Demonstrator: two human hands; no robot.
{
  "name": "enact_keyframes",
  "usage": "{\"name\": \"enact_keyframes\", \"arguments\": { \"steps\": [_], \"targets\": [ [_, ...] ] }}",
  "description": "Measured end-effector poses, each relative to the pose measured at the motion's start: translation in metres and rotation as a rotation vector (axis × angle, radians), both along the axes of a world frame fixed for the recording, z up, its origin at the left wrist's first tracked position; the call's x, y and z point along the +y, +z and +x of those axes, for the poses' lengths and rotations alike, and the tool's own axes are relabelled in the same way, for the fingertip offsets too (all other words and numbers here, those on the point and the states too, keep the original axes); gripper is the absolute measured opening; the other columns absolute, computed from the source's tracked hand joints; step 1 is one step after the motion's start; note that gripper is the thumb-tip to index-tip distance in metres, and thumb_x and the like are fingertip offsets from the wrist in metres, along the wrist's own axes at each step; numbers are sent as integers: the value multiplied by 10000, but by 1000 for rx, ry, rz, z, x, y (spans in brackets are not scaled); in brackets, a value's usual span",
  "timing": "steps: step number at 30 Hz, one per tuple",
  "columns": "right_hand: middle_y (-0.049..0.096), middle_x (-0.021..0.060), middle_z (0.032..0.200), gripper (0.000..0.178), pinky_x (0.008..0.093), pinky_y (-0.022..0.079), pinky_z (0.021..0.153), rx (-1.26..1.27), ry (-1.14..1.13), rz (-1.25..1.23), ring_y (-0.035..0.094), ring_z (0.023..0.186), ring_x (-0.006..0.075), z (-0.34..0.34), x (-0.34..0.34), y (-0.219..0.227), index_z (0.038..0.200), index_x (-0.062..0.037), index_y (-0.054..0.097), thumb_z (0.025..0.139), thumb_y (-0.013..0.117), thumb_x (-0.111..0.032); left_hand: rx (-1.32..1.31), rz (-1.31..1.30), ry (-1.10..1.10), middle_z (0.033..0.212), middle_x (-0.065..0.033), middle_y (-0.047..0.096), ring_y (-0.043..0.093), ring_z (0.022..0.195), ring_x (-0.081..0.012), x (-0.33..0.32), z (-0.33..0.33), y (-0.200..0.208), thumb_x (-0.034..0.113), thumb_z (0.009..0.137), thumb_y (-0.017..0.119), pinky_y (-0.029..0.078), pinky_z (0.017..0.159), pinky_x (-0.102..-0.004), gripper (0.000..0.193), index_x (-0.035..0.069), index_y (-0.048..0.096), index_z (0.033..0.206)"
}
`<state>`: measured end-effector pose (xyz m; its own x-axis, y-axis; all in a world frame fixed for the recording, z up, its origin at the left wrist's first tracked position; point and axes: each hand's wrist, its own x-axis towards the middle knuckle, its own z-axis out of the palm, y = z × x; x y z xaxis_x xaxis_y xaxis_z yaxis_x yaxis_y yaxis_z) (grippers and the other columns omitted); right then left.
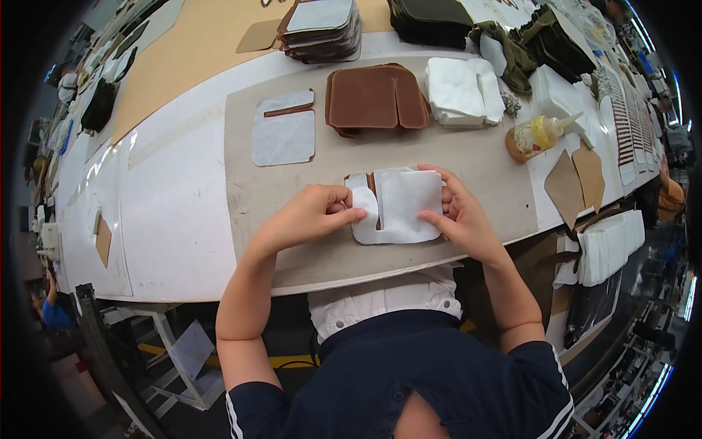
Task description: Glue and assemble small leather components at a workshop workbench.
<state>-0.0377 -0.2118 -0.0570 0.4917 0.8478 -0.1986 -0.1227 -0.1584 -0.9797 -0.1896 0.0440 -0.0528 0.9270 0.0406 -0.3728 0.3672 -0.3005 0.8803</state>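
Note:
Before me on the grey mat [475, 175] lies a slotted leather panel with a white backing, brown showing at its top edge and along the slot. A white lining sheet [411, 197] with a matching slot lies over it. My left hand [314, 214] pinches the narrow left strip of this sheet between thumb and fingers. My right hand [462, 212] grips the sheet's right edge, thumb on top and fingers behind. Beyond my left hand a similar white-backed leather panel [284, 135] lies flat. A stack of brown leather panels [362, 99] sits farther off, beside a pile of white lining sheets [459, 91].
A glue bottle [532, 137] with a yellow top leans at the right, near tan card templates [561, 183]. Stacks of leather pieces [322, 33] and dark panels [430, 20] stand at the back. White sheets [613, 245] hang below the table's right edge.

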Motion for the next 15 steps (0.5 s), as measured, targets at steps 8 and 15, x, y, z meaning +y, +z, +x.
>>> {"name": "enact_keyframes", "arguments": {
  "steps": [8, 15],
  "targets": [
    [524, -3, 914, 682, 216, 473, 742, -6, -18, 18, 567, 833, 54, -7, 5, -3, 1568, -82, 389, 957, 651, 68, 96, -92, -29, 641, 82, 463, 368, 582, -15, 3, 0, 6, 247, 1011, 701, 290, 505, -237, 285, 15, 634, 859],
    [500, -7, 883, 687, 225, 482, 745, -89, 2, -31, 554, 822, 56, -5, 3, -8, 1570, -88, 397, 953, 650, 78, 32, 38, -24, 632, 75, 456, 354, 590, -23, 0, 0, 0, 267, 991, 722, 293, 511, -254, 328, 7, 627, 815]
  ]
}}
